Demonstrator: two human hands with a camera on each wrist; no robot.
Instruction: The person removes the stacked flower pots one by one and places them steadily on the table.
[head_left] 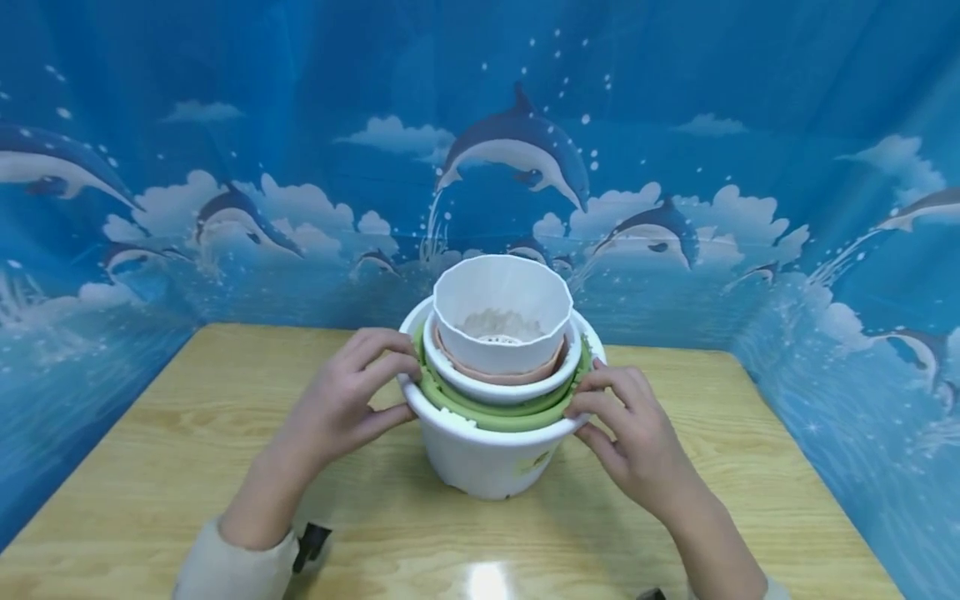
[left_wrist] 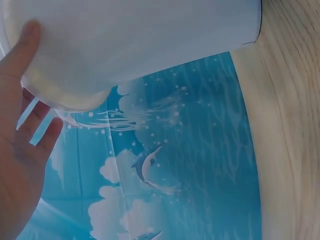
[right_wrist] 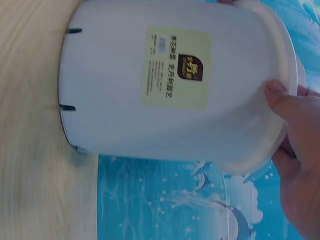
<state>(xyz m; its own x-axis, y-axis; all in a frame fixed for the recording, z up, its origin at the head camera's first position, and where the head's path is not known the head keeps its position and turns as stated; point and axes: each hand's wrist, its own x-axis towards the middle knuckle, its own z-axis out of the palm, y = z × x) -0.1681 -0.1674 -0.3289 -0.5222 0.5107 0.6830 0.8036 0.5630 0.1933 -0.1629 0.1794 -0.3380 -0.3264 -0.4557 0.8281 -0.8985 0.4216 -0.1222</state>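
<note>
A large white flowerpot (head_left: 480,454) stands upright on the table, with smaller pots nested inside it. Within it show a green pot (head_left: 498,419), a white round-rimmed pot (head_left: 501,393), a pinkish pot (head_left: 504,377) and, topmost, a white pot with a scalloped rim (head_left: 504,287). My left hand (head_left: 358,387) grips the big pot's rim at the left, its thumb against the outside wall. Opposite, my right hand (head_left: 626,429) pinches the rim between fingers above and thumb below. A printed label (right_wrist: 176,68) is on the big pot's wall in the right wrist view.
The wooden table (head_left: 247,400) extends around the pots. Behind and at both sides hangs a blue curtain (head_left: 337,167) printed with dolphins. A small black object (head_left: 311,543) sits by the left sleeve (head_left: 236,567).
</note>
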